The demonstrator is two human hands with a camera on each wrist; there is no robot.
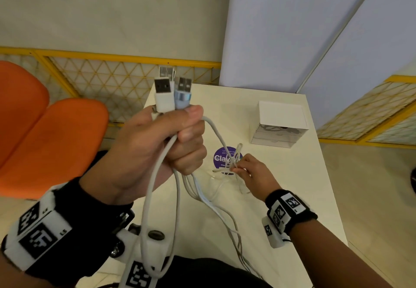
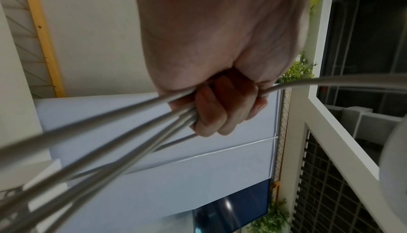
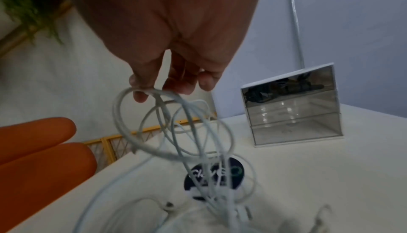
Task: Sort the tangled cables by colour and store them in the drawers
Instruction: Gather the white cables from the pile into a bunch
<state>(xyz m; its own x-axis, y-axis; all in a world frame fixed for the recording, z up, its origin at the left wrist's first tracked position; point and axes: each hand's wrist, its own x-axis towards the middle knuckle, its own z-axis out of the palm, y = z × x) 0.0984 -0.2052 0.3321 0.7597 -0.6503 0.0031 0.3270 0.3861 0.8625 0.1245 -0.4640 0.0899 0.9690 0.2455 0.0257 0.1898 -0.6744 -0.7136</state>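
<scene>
item: bundle of white cables [image 1: 177, 197], several pale grey-white cords with usb plugs [image 1: 173, 94] at the upper ends, one plug housing white, the next pale blue with a metallic band; cords hang down from the fist and trail toward the person's lap, with loose loops raised over the table. left hand [image 1: 157, 143] is raised in front of the camera, fingers curled tight round the cords just below the plugs, plugs standing upright above the fist; the left wrist view shows the same fist with cords [image 2: 123, 132] running out of it, blurred. right hand [image 1: 249, 173], lower and over the table, pinches a tangle of thin white loops between thumb and fingertips [image 3: 141, 87]; loops [image 3: 167, 125] dangle below it, blurred in the right wrist view. surface: white table [image 1: 304, 197], bearing a round purple sticker [image 1: 221, 158] with white lettering, partly covered by the loops. room: cream wall, yellow-framed lattice railing [image 1: 117, 78], two orange chair backs [image 1: 51, 139] at left, pale blue-white panels [image 1: 292, 28] behind the table. container: small white drawer unit [image 1: 279, 125] with clear fronts, standing at the far side of the table, well apart from both hands; top drawer holds dark cables [image 3: 284, 88]; the two lower drawers show only reflections.
</scene>
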